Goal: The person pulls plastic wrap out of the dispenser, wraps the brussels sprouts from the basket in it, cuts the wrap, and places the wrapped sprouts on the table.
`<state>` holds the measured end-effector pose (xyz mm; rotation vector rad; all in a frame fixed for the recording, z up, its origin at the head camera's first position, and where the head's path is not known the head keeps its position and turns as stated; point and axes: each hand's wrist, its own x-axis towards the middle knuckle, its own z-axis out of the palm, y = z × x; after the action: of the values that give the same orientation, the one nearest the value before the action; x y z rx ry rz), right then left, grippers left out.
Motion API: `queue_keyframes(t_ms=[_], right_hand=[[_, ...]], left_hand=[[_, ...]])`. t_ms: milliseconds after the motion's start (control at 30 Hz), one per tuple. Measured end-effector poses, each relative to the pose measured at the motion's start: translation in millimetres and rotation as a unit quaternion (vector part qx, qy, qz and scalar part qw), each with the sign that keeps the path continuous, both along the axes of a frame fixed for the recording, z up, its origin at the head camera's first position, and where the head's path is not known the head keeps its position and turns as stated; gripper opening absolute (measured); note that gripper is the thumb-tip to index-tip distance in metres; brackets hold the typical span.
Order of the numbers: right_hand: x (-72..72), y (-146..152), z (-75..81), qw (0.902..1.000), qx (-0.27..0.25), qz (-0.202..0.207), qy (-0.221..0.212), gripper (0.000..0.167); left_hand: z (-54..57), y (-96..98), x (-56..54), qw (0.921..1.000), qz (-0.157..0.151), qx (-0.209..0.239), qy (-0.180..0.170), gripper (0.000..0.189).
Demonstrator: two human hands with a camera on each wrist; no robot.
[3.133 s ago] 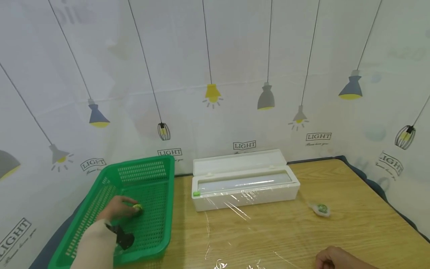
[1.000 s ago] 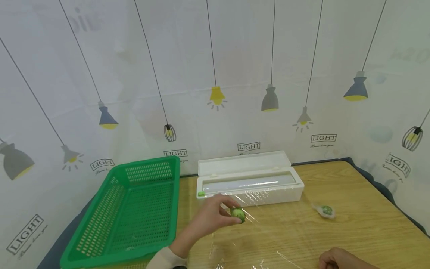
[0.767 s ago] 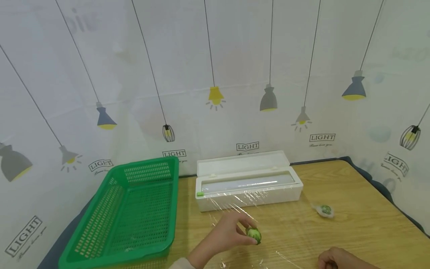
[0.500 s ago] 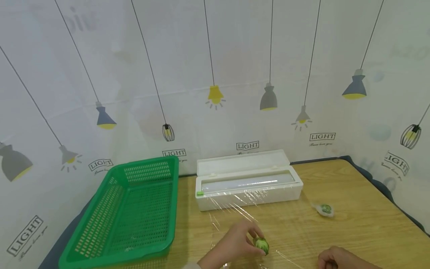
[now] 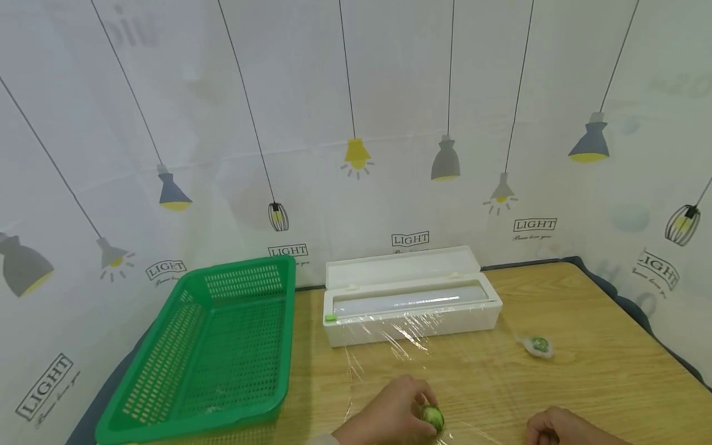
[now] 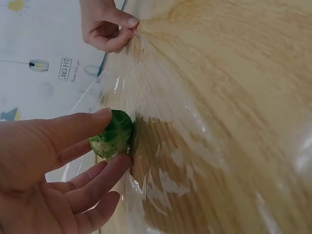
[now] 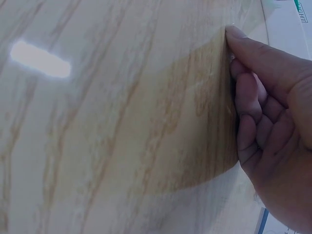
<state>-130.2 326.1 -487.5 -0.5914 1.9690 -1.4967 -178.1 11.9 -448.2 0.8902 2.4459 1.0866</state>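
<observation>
My left hand [image 5: 392, 413] holds a green Brussels sprout [image 5: 433, 418] between thumb and fingertips, low at the table's front middle. In the left wrist view the sprout [image 6: 115, 136] sits right at a sheet of clear cling film [image 6: 190, 136], which wrinkles and shines around it. My right hand [image 5: 564, 426], at the front right, has curled fingers and pinches the film's gathered edge between thumb and forefinger, as the left wrist view shows. From a white dispenser box [image 5: 356, 334] with raised lid, the film runs forward over the table toward both hands.
A green plastic basket [image 5: 290, 334] stands at the left. On the table's right side lies a small film-wrapped green piece [image 5: 538, 346]. The wooden table [image 5: 601, 358] meets a printed curtain [image 5: 389, 185] at the back.
My left hand has lifted the Brussels sprout out of the green basket, carried it right and lowered it toward the film at the front. The right hand has stayed put.
</observation>
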Motion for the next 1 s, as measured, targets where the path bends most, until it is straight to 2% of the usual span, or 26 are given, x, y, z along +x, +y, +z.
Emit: queue_keyframes(t_ms=[400, 533, 600, 700, 833, 933, 1000], right_hand=[[1.8, 0.9, -1.7, 0.9993, -0.026, 0.013, 0.024, 0.013], [1.9, 0.0, -2.2, 0.9998, -0.02, 0.006, 0.002, 0.017], [1.9, -0.8, -2.6, 0.9998, -0.019, 0.004, -0.009, 0.019], [1.6, -1.6, -3.5, 0.9997, -0.021, 0.003, -0.01, 0.018], [0.0, -0.2, -3.1, 0.9994, -0.016, 0.016, 0.026, 0.014], [-0.7, 0.9, -1.8, 0.9991, -0.013, 0.019, 0.034, 0.014], [0.3, 1.2, -1.4, 0.9996, -0.011, 0.013, 0.024, 0.014]], left_hand=[[3.1, -4.3, -5.5, 0.9993, -0.033, -0.001, 0.017, 0.027], [1.8, -8.9, -7.4, 0.9992, -0.024, 0.028, -0.017, 0.027], [2.2, -14.3, -7.3, 0.9975, -0.015, 0.051, -0.047, 0.026], [5.2, -25.6, -5.6, 0.9971, -0.014, 0.06, -0.043, 0.019], [10.2, -44.6, 0.6, 0.9982, -0.025, 0.039, -0.039, 0.01], [11.3, -58.0, 5.4, 0.996, -0.048, 0.019, -0.072, 0.008], [9.4, -64.6, 8.6, 0.9937, -0.062, 0.008, -0.093, 0.007]])
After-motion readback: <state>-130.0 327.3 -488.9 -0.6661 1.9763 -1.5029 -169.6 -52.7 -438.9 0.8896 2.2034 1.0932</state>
